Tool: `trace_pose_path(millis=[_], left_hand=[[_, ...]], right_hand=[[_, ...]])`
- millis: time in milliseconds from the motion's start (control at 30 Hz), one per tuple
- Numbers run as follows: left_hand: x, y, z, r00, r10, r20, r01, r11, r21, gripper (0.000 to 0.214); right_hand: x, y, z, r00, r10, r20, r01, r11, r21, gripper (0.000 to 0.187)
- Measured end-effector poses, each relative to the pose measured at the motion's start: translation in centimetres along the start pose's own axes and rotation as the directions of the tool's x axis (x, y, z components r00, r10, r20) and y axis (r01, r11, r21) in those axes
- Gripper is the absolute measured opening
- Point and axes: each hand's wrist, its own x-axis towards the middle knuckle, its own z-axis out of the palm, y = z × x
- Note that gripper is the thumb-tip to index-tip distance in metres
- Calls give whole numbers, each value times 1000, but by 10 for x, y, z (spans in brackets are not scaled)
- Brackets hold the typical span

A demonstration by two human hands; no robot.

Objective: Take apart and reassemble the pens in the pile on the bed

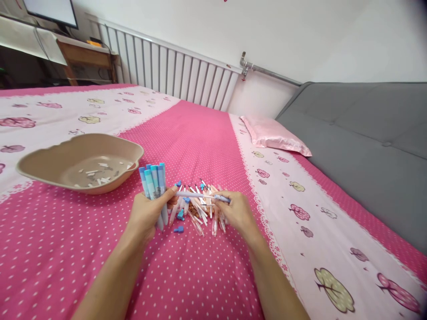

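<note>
My left hand [148,209] is closed around a bundle of blue and teal pens [154,180] standing nearly upright. Between its thumb and fingers is one end of a pale lilac pen [191,194], which lies level across to my right hand [231,206]. The fingers of my right hand pinch that pen's other end, near a bluish grip piece [222,198]. Below and behind the pen lies a loose pile of pen parts [200,209]: clear barrels, white refills and pinkish pieces. Small blue pieces [179,229] are scattered around the pile's left side.
A beige basin [80,151] with several small white bits in it sits on the bed to the left. The pink dotted bedspread [200,275] covers the surface. A pink pillow [275,135] and grey headboard [363,146] are at right; a radiator [167,66] stands behind.
</note>
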Motion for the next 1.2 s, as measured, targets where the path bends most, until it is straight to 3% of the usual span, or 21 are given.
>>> trace_pose_path(millis=[167,267,367,567,633,700,800,933,1000,1200], left_hand=[[8,-1,-5,965,67,-254,-84,995,-56,32],[11,-3,-6,950,136,-282,-129,991,41,32],[11,-7,-4,983,131,-128,-109,980,168,34],[2,-8,0,990,2,138,-31,978,208,36],[-3,-5,1,955,-86,283,34,983,182,38],[-8,-3,2,888,-157,431,91,981,171,38],[-16,-3,7,798,-212,564,140,976,168,34],[-25,-6,14,700,-261,664,159,964,211,29],[-29,-6,16,678,-270,683,177,963,205,28],[-30,-3,15,714,-300,632,336,939,66,27]], right_hand=[[6,14,-13,994,70,-80,-84,978,-190,19],[7,15,-7,988,132,-80,-147,965,-216,23],[8,14,2,992,122,15,-121,992,-25,23],[7,13,3,989,73,128,-102,966,238,58],[5,9,1,982,13,187,-62,965,255,57],[3,4,0,982,-35,188,-19,961,277,48],[-3,-6,4,976,-58,208,-43,893,447,40],[-10,-16,12,950,-60,308,-134,809,572,35],[-12,-20,14,944,-49,327,-169,778,605,33],[-10,-23,9,959,75,272,-248,685,685,35]])
